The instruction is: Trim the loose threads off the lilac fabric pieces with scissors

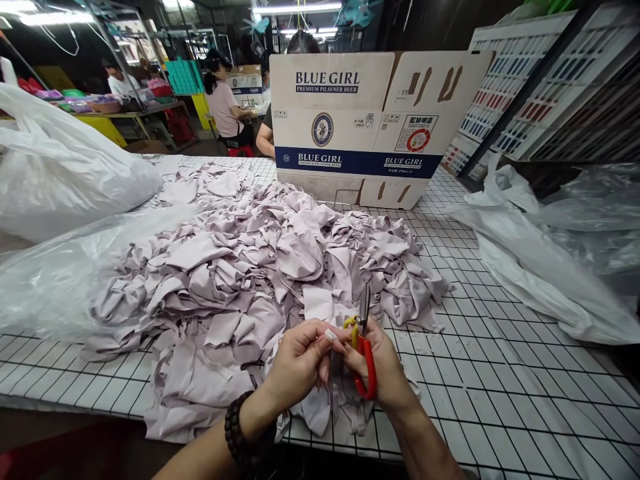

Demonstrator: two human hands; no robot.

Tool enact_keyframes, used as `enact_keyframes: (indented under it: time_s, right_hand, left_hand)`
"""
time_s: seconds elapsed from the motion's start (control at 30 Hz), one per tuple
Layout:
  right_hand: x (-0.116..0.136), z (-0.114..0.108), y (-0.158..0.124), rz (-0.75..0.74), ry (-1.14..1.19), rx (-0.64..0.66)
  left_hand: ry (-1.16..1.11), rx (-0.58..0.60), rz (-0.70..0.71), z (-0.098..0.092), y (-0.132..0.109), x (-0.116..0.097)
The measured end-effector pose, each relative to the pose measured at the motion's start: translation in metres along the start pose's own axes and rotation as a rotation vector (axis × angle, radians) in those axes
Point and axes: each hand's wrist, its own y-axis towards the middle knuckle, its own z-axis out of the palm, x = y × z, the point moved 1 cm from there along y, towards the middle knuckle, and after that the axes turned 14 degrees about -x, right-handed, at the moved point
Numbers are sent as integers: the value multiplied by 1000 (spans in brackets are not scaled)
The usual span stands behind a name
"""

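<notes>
Pinched between the thumb and fingers of my left hand (300, 357) is a pale lilac fabric piece (316, 412), which hangs down below the hand. A small white bit shows at those fingertips. My right hand (386, 367) is closed around scissors (369, 363) with red and yellow handles, their blades pointing up and away from me. The right fingertips meet the left ones at the fabric. Just beyond both hands lies a large heap of crumpled lilac fabric pieces (240, 267). Part of the held fabric is hidden behind my fingers.
A beer carton (345, 120) stands behind the heap on the grid-patterned table (480, 373). White plastic bags lie on the left (75, 167) and the right (540, 253). Stacked plastic crates (520, 80) rise at the right. A person in pink (230, 110) sits farther back.
</notes>
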Motion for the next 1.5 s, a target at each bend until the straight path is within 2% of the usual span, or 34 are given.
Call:
enact_keyframes:
  time_s: [0.07,0.13,0.27,0.37,0.57,0.73,1.07,1.3,1.5]
  right_hand:
    - [4,-10,-3,-13,-36,-30]
    - [9,-23,-8,-73,-153,-99]
    - [21,-40,-26,-229,-626,-180]
    - [27,-41,-38,-342,-899,-211]
    - [30,-38,-41,-477,-1137,-262]
    - [33,-37,-39,-537,-1203,-243]
    - [43,-31,-41,-608,-1324,-227]
    - [46,-28,-42,-567,-1331,-221]
    - [43,-32,-39,-542,-1326,-138]
  left_hand:
    - [-29,-4,-17,0,2,2]
    - [20,-31,37,-1,4,2]
    - [181,-87,243,-3,3,-2]
    - [280,-76,375,-3,1,-6]
    - [347,34,401,-4,-1,-9]
    - [387,86,415,-5,-2,-12]
    - [417,103,405,-6,-3,-15]
    - [356,115,373,-7,-4,-14]
    - [317,122,331,-7,-5,-12]
